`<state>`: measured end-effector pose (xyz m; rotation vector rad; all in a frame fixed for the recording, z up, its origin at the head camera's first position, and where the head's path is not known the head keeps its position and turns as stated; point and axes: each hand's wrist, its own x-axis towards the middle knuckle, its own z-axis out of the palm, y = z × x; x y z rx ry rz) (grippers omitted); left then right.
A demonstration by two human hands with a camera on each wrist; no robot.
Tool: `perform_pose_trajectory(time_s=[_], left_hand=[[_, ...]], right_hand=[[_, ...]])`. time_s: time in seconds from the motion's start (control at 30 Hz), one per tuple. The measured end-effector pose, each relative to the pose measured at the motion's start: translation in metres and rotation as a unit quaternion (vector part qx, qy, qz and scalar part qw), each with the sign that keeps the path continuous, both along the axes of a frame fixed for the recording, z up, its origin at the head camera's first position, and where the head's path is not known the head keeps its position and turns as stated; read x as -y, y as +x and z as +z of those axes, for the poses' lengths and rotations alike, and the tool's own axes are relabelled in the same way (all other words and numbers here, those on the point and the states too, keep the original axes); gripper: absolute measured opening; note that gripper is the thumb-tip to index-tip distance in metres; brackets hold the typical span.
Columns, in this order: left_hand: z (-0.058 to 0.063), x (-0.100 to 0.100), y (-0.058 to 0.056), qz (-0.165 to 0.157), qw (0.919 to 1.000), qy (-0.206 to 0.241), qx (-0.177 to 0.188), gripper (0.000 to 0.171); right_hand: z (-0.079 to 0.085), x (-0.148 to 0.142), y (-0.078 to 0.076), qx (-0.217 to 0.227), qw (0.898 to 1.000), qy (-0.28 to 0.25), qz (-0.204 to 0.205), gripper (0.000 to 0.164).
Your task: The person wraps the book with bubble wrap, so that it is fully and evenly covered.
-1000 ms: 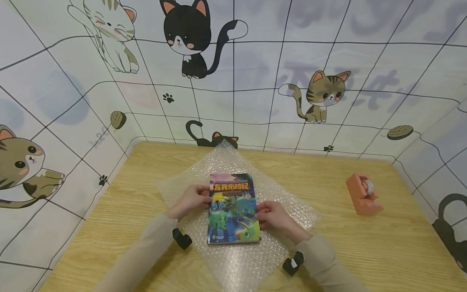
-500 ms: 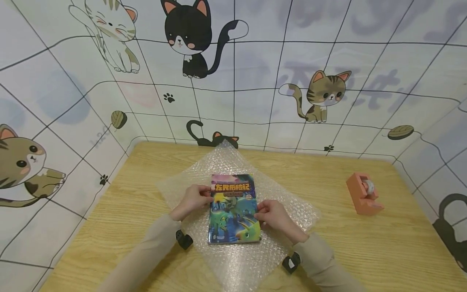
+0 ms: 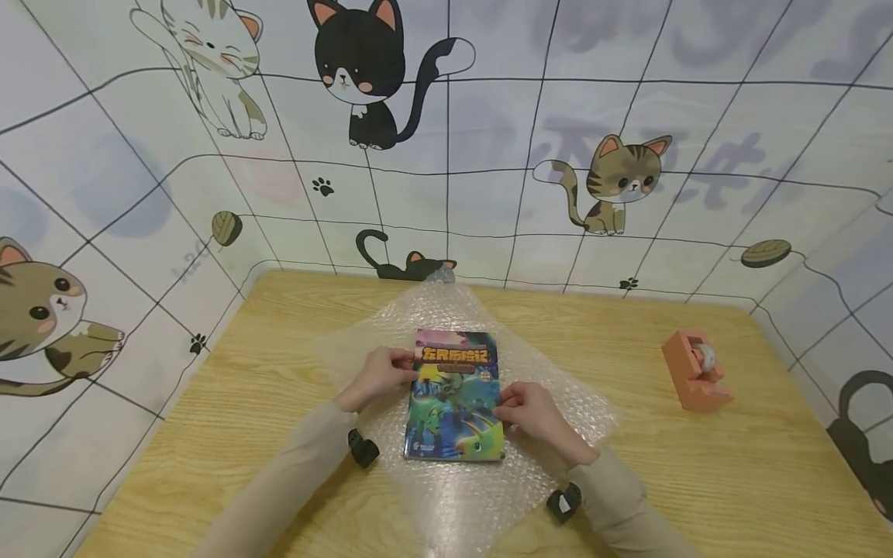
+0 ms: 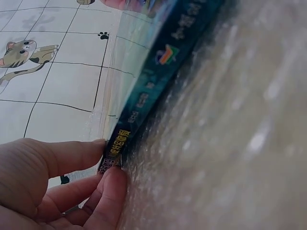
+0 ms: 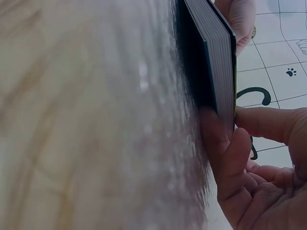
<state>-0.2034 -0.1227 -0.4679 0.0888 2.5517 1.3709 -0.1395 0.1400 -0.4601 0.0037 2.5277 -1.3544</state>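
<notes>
A book (image 3: 456,403) with a colourful dinosaur cover lies face up over a sheet of bubble wrap (image 3: 453,496), set cornerwise on the table. My left hand (image 3: 380,377) pinches the book's left side at the spine, thumb on top and fingers beneath, as the left wrist view shows along the dark spine (image 4: 144,98). On the opposite side, my right hand (image 3: 533,415) pinches the page edge. In the right wrist view the page block (image 5: 221,72) shows between thumb and fingers, and the book's underside stands slightly off the bubble wrap there.
An orange tape dispenser (image 3: 698,372) with a roll of tape stands at the right of the wooden table (image 3: 614,333). A cloth wall (image 3: 488,139) printed with cats and grid lines closes off the back and sides. The bubble wrap's far corner reaches the back wall.
Both hands have shifted the book slightly to the right and a little away from me. The far corner of the bubble wrap has moved a bit to the right too.
</notes>
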Motion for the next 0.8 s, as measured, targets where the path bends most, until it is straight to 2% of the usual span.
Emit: perform_pose_trajectory(time_s=[0.23,0.33,0.4,0.57,0.6,0.8], left_hand=[[0.0,-0.014,-0.006,-0.019,0.9997,-0.007,-0.011,0.037],[-0.001,-0.017,-0.008,-0.031,0.9994,0.002,-0.013,0.039],[-0.004,-0.017,-0.01,-0.045,0.9984,0.017,-0.029,0.039],[-0.006,-0.022,-0.011,-0.041,0.9987,0.011,-0.029,0.037],[-0.004,-0.024,-0.01,-0.032,0.9993,0.001,-0.017,0.036],[-0.002,-0.027,-0.005,-0.03,0.9986,0.001,-0.045,0.028]], right_hand=[[0.002,-0.014,0.002,0.009,1.0,0.0,-0.006,0.02],[0.003,-0.019,0.002,0.01,1.0,-0.001,-0.006,0.018],[0.003,-0.021,0.002,0.007,1.0,0.0,-0.003,0.017],[0.003,-0.024,0.002,0.001,1.0,0.004,0.0,0.011],[0.003,-0.024,0.001,0.0,1.0,0.005,-0.001,0.011],[0.004,-0.024,0.002,-0.005,1.0,0.013,-0.003,0.01]])
